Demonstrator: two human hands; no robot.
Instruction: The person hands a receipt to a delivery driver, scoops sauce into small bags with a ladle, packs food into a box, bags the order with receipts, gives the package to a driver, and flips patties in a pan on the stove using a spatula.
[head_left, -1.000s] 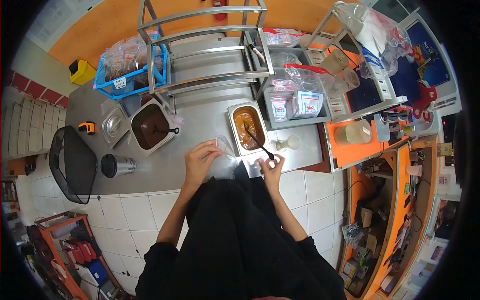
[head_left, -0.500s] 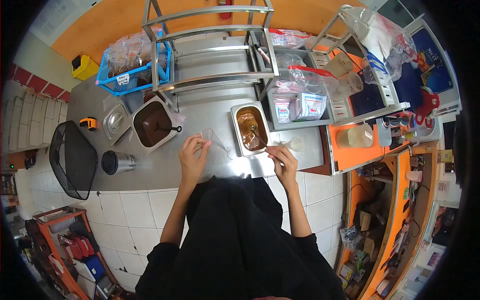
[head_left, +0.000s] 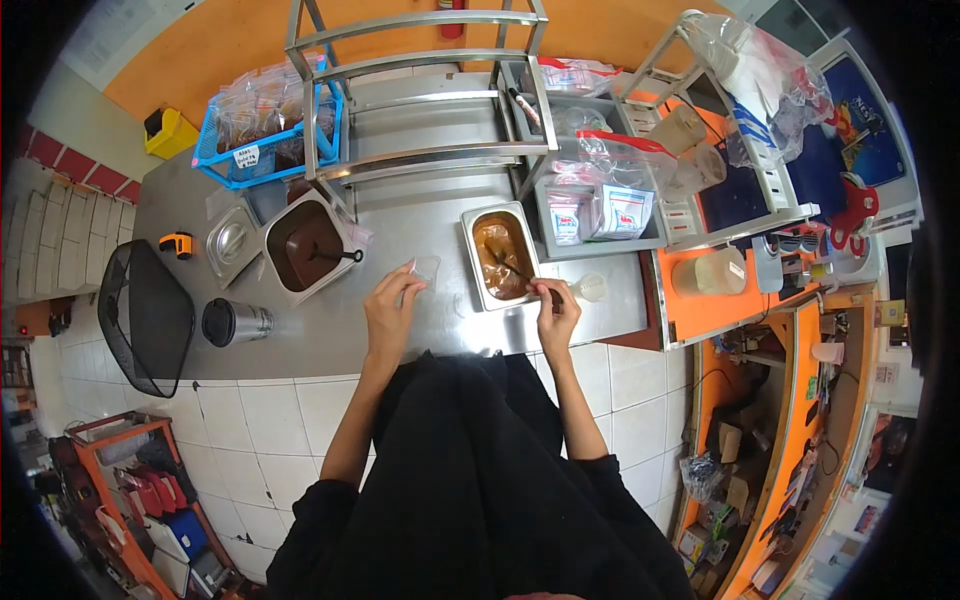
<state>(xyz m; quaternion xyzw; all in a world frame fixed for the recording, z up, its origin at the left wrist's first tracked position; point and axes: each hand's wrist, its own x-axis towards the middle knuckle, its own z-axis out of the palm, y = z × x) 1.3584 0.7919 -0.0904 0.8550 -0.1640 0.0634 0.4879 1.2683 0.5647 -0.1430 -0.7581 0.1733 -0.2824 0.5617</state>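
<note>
My left hand [head_left: 393,300] pinches a small clear plastic bag [head_left: 426,268] above the steel counter. My right hand [head_left: 556,306] is closed on the handle end of a dark spoon [head_left: 513,268], whose other end lies in the orange-brown sauce. That sauce fills part of a rectangular steel container [head_left: 477,262] between my hands. Further left, a second steel container [head_left: 284,278] holds dark brown sauce with a black-handled utensil [head_left: 345,257] in it. A small translucent cup [head_left: 592,288] stands just right of my right hand.
A steel rack [head_left: 430,168] stands behind the containers. Blue basket [head_left: 240,180] with filled bags at back left; grey bin [head_left: 600,246] with packets at right. A steel lid [head_left: 233,245], tumbler [head_left: 236,323], yellow-black device [head_left: 177,244] and mesh basket [head_left: 148,320] lie left.
My right hand has taken hold of the spoon, which has shifted in the sauce. My left hand has moved slightly left with the plastic bag, away from the sauce container.
</note>
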